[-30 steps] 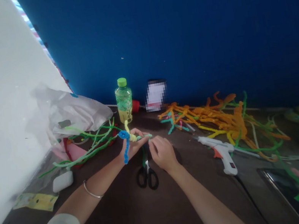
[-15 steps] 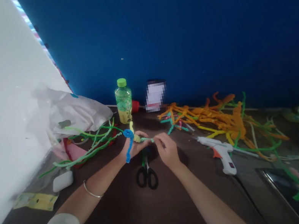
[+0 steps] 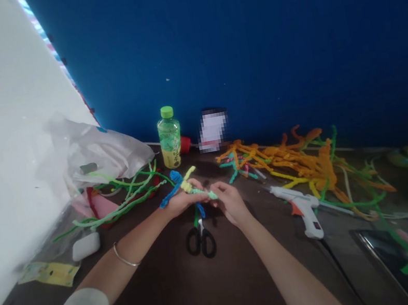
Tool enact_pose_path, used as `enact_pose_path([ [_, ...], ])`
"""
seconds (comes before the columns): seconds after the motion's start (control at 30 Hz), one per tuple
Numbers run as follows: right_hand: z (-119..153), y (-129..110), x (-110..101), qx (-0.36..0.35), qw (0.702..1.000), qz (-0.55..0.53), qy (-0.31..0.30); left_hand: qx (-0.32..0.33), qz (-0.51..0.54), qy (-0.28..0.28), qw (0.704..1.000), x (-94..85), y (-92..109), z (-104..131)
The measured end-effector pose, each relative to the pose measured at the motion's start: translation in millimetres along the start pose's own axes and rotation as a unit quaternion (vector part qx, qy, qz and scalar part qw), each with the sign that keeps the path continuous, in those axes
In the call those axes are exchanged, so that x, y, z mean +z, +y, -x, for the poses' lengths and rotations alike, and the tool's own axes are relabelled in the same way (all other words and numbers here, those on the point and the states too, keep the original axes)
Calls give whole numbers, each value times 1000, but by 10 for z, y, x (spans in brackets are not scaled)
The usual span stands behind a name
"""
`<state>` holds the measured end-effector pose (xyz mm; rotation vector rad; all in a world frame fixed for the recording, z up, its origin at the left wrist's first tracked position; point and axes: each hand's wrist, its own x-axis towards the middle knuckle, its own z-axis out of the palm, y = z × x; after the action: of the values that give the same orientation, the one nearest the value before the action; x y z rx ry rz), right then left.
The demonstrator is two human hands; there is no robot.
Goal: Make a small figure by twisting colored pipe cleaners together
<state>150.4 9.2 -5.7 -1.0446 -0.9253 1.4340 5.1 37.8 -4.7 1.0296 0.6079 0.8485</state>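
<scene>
Between my hands is a small twisted pipe-cleaner figure (image 3: 187, 186) with blue, yellow and pale green parts. My left hand (image 3: 180, 203) is closed around its middle, and the blue coil and blue arm stick out past the fingers on the left. At the pale green end, my right hand (image 3: 231, 202) pinches with thumb and fingers. Another blue piece hangs below the hands. Scissors (image 3: 200, 241) with black handles lie on the table just beneath, their blades partly hidden by the figure and hands.
A green-capped bottle (image 3: 171, 140) and a phone (image 3: 212, 130) stand at the back. Orange pipe cleaners (image 3: 288, 158) and a white glue gun (image 3: 299, 208) lie right. Green pipe cleaners (image 3: 126, 205), a plastic bag (image 3: 109, 151) and a white case (image 3: 86, 246) lie left.
The pipe-cleaner figure has turned in my hands; its blue arm now slants left and its yellow tip points right. My right hand has shifted slightly, and more of the pale green end shows.
</scene>
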Motion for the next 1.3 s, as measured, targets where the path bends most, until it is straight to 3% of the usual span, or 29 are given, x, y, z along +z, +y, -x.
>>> enact_pose_path([
  [0.2,-5,63,38,-7,1000,3,23,45,27,48,997,53,-19,-2],
  [0.37,52,63,139,71,993,-97,12,89,-26,130,987,40,-36,-10],
  [0.57,91,86,199,108,981,-162,9,126,-85,171,974,102,-19,15],
  [0.73,102,139,226,43,992,-102,61,140,-132,183,964,129,-16,16],
  [0.87,135,162,217,-59,992,79,82,134,-142,200,960,118,8,11],
  [0.93,156,156,189,-140,962,214,93,118,-148,209,959,113,21,11],
  [1.03,174,135,138,-272,877,385,99,99,-170,221,955,92,22,11],
  [1.1,172,122,108,-328,830,442,87,89,-181,223,954,67,17,8],
  [1.2,156,103,76,-373,798,466,86,64,-149,180,970,32,23,-1],
  [1.3,137,76,52,-392,792,454,114,45,-108,136,984,7,40,-8],
])
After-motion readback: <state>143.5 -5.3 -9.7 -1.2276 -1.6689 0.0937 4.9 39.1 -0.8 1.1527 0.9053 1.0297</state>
